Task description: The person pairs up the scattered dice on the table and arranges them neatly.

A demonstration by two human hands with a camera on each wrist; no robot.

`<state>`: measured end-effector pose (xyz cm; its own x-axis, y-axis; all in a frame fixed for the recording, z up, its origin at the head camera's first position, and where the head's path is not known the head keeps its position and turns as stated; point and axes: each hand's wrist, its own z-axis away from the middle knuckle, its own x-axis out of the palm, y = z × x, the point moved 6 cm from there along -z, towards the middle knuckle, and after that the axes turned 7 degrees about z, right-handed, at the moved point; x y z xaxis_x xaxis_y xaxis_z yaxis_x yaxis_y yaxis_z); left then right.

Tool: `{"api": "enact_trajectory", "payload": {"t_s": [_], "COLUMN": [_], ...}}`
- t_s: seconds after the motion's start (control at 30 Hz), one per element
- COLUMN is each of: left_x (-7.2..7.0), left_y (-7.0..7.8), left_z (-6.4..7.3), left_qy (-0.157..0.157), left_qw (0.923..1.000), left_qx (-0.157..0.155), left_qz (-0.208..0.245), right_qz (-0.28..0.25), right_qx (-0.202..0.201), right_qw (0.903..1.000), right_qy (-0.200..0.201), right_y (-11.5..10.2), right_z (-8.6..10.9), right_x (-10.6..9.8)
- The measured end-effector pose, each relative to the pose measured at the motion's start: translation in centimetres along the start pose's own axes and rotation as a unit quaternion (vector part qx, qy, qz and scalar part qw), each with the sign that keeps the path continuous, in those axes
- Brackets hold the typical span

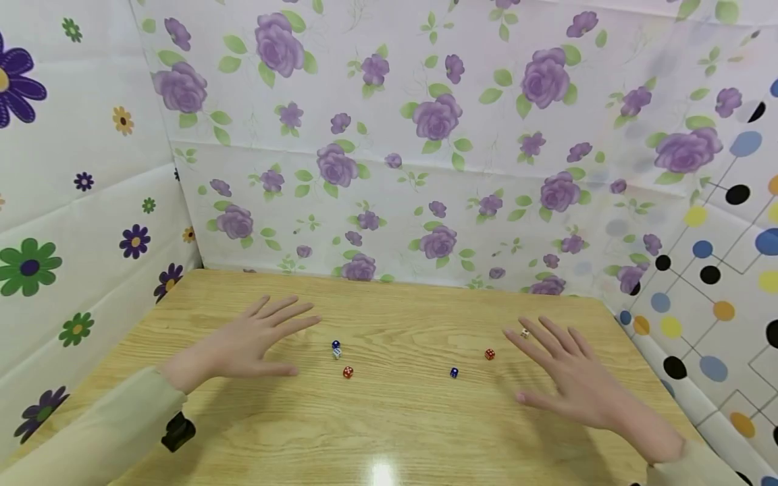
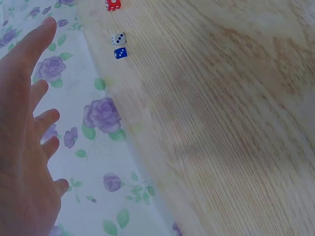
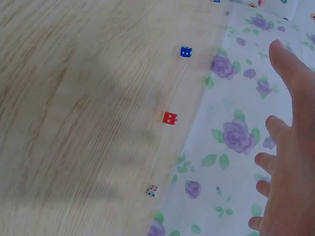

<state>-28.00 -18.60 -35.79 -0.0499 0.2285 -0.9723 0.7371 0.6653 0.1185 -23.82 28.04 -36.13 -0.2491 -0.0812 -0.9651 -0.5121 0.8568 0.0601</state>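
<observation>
My left hand (image 1: 252, 343) is held over the left of the wooden table, fingers spread and nothing in it. To its right lie a blue die (image 1: 336, 344), a white die (image 1: 337, 353) right beside it, and a red die (image 1: 348, 372) a little nearer me. Over the right side hovers my right hand (image 1: 574, 381), its fingers also spread and holding nothing. Left of it are a second red die (image 1: 489, 354) and a second blue die (image 1: 454, 372). Another white die (image 1: 525, 333) shows between its fingers in the head view, and lies on the table in the right wrist view.
The wooden table (image 1: 389, 418) ends at a back wall covered with purple-rose cloth (image 1: 389, 135). Flower-print cloth (image 1: 91, 216) hangs on the left, dotted cloth (image 1: 717, 290) on the right. A small black object (image 1: 179, 432) is at the left sleeve.
</observation>
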Motion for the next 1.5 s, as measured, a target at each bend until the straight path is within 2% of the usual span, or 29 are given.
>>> {"api": "enact_trajectory", "payload": {"t_s": [0.13, 0.27, 0.47, 0.9, 1.0, 1.23, 1.5], "left_x": [0.4, 0.7, 1.3, 3.2, 3.7, 5.0, 6.1], "left_y": [0.1, 0.4, 1.2, 2.3, 2.6, 2.9, 3.4], "left_z": [-0.5, -0.7, -1.1, -2.0, -2.1, -2.6, -3.2], "left_qy": [-0.01, -0.012, -0.022, -0.01, -0.013, -0.038, -0.034], "left_qw": [0.9999, 0.9998, 0.9991, 0.9968, 0.9957, 0.9931, 0.9892], "left_qx": [-0.002, 0.01, 0.02, 0.054, 0.049, 0.014, 0.033], "left_qz": [0.008, 0.012, 0.03, 0.058, 0.077, 0.11, 0.139], "right_qz": [0.002, -0.008, -0.018, -0.054, -0.057, -0.053, -0.06], "right_qx": [-0.008, -0.013, -0.023, -0.027, -0.028, -0.045, -0.061], "right_qw": [1.0, 0.9999, 0.9994, 0.998, 0.9977, 0.9965, 0.9947], "right_qy": [-0.002, -0.002, 0.015, 0.021, 0.025, 0.046, 0.057], "right_y": [-0.4, -1.2, -2.4, -4.8, -5.2, -6.1, -7.2], "right_z": [-0.7, -1.3, -1.8, -2.7, -2.8, -3.3, -3.5], "right_x": [0.0, 0.0, 0.0, 0.6, 0.9, 1.6, 2.4]}}
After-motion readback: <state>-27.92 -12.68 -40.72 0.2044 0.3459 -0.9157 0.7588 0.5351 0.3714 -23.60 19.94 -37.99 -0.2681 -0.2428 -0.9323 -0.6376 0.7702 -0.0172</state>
